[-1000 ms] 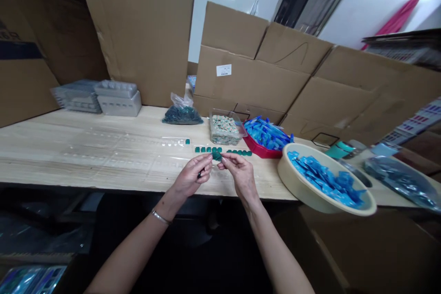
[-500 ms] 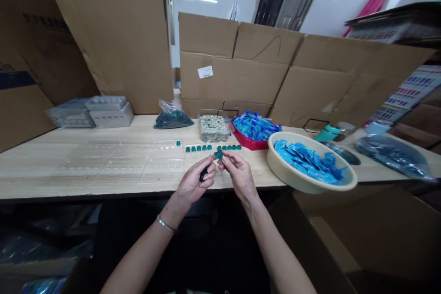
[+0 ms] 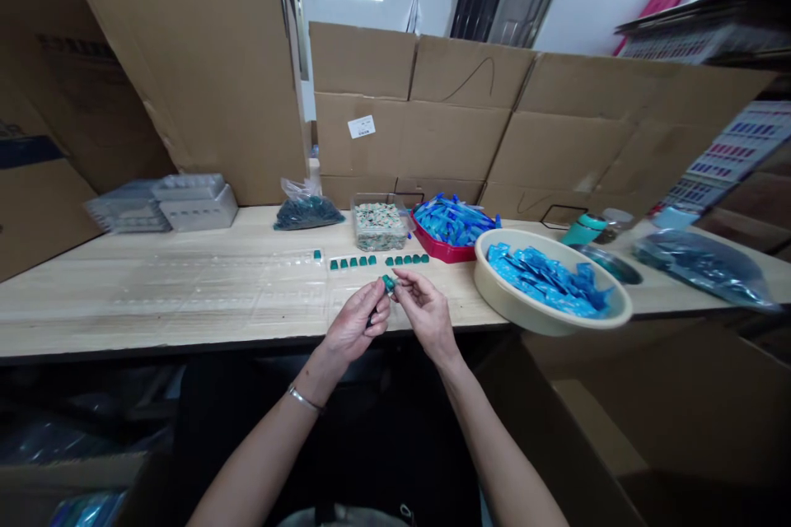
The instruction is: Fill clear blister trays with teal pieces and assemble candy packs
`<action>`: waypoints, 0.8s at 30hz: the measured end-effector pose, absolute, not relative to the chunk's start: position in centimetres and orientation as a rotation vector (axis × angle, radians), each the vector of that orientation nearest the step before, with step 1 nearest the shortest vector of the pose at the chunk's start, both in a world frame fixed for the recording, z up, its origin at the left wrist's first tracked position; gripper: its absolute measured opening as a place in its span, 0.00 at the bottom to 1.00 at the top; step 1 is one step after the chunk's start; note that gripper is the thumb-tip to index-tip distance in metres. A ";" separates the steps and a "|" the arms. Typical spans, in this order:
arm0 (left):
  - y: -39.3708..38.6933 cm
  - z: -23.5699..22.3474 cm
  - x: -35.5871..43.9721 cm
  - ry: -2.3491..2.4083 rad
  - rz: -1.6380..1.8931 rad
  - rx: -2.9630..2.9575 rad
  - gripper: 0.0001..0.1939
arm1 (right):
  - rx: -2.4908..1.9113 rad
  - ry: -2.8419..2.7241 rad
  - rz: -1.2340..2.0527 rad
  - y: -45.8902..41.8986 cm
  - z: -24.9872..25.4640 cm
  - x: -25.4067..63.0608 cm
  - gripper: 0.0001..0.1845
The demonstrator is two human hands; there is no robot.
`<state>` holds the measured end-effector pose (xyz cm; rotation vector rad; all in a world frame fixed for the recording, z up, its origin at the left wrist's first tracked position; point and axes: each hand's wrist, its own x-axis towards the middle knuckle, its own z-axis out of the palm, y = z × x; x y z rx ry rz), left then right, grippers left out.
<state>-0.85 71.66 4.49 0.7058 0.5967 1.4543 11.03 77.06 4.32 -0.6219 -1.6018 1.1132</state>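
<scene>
Over the table's front part, my left hand point(image 3: 358, 317) pinches a small green plastic piece point(image 3: 388, 283) between thumb and fingertip. A black object point(image 3: 372, 316), mostly hidden, is tucked under its curled fingers. From the other side my right hand point(image 3: 425, 309) meets the piece, its thumb and forefinger closed at the piece's right edge. Just beyond the hands, several similar green pieces point(image 3: 353, 262) stand in a row along clear plastic trays point(image 3: 247, 300). One more green piece point(image 3: 317, 254) sits farther left and back.
Right of my hands stands a cream basin point(image 3: 525, 305) of blue packets. Behind are a red tray point(image 3: 442, 249) with blue sticks, a clear box point(image 3: 380, 243) of small mixed bits and a bag point(image 3: 307, 212) of dark pieces. Cardboard point(image 3: 457, 123) walls the back.
The green piece has turned between my fingertips, and the black object shows less. Both hands stay close together. The whole view has shifted slightly.
</scene>
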 end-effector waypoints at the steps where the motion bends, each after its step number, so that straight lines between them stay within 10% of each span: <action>1: 71.5 4.4 -0.9 0.622 1.457 0.725 0.15 | -0.621 -1.666 1.025 76.8 4.4 11.0 0.14; 13: 69.9 3.1 -1.0 0.761 1.539 0.844 0.12 | -0.648 -1.856 0.314 74.6 2.7 9.5 0.13; 24: 67.4 3.9 -2.8 0.636 1.488 0.772 0.13 | -0.636 -1.518 1.294 75.9 4.4 11.7 0.11</action>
